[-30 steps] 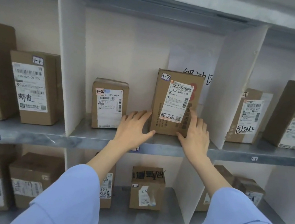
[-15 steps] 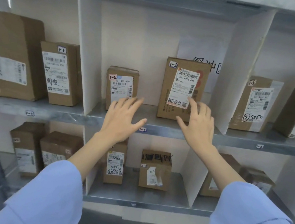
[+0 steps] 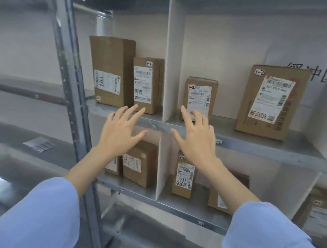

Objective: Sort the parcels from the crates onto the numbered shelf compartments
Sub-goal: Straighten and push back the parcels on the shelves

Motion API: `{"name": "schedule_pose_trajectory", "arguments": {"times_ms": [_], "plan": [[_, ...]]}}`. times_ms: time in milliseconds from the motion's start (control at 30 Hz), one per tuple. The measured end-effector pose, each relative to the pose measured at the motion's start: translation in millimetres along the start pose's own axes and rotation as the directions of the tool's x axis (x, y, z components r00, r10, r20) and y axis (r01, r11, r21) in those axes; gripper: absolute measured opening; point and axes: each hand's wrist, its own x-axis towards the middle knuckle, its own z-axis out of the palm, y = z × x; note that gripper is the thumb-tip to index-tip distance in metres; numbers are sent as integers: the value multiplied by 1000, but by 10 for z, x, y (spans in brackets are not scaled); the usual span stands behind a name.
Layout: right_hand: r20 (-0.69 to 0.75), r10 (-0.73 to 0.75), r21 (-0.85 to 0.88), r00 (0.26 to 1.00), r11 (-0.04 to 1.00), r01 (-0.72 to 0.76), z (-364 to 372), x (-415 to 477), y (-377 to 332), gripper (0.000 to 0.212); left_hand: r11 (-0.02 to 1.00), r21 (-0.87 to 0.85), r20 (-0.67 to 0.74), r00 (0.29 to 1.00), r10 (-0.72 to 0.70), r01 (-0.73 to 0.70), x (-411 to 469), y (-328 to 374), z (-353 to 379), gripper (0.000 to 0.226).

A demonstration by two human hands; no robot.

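Observation:
Both my hands hover empty in front of the metal shelf (image 3: 260, 147), fingers spread. My left hand (image 3: 121, 129) is before the edge of compartment 1-1. My right hand (image 3: 195, 137) is before the small parcel marked 1-2 (image 3: 200, 93) without gripping it. The larger parcel marked 1-2 (image 3: 273, 101) stands upright further right in the same compartment, away from both hands. In compartment 1-1 stand a tall parcel (image 3: 109, 70) and a parcel marked 1-1 (image 3: 146, 83).
White dividers (image 3: 170, 61) separate the compartments. The lower shelf holds several more parcels, one of them marked 2-2 (image 3: 184, 175). A grey upright post (image 3: 67, 51) runs diagonally at the left, with another rack (image 3: 16, 86) beyond it.
My hands have let go of the larger 1-2 parcel and pulled back from the shelf. The view has swung left, so the compartments now sit further right.

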Motion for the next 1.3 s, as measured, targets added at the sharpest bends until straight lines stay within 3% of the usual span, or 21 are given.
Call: {"name": "schedule_pose_trajectory", "arguments": {"times_ms": [200,567,800,1300], "plan": [[7,-86,61,996,994,86,354,313,-642,69,989,71,-19,992,-127,128,16,-771,62,70],[21,109,-35,994,994,-108,1183,1004,-1241,65,999,-32,13,999,-41,41,646,-2036,645,68],[15,236,-143,972,962,-232,1478,1098,-1384,57,988,-134,50,995,84,-76,983,-2242,1067,64],[41,252,-219,967,946,-237,1532,1123,-1396,56,965,-251,77,993,91,-69,1074,-2281,1236,64]]}}
